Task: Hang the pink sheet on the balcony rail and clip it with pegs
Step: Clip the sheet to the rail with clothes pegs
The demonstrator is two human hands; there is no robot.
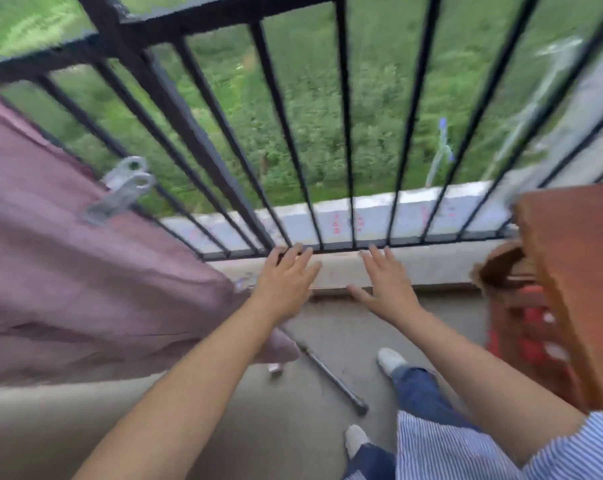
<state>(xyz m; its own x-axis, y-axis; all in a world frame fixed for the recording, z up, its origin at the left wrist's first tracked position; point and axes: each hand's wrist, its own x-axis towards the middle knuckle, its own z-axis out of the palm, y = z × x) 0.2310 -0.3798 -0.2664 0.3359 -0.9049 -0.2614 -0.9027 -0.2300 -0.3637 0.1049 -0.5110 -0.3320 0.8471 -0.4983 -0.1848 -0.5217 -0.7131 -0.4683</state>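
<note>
Over to my left the pink sheet (85,271) already drapes the balcony rail (33,65) under what looks like a grey peg (120,192) — both my hands, left (286,282) and right (386,282), are empty with fingers spread — so I should fetch another peg and clip the loose free edge.

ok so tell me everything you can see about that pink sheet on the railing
The pink sheet is a dusty mauve cloth, woven and matte by its look, hanging in loose folds against the black balcony railing at the left. A pale grey peg is clipped on its right edge near a bar. Its lower corner droops toward the concrete floor, passing behind the left hand; whether they touch is unclear. Its top edge runs out of view.
</note>
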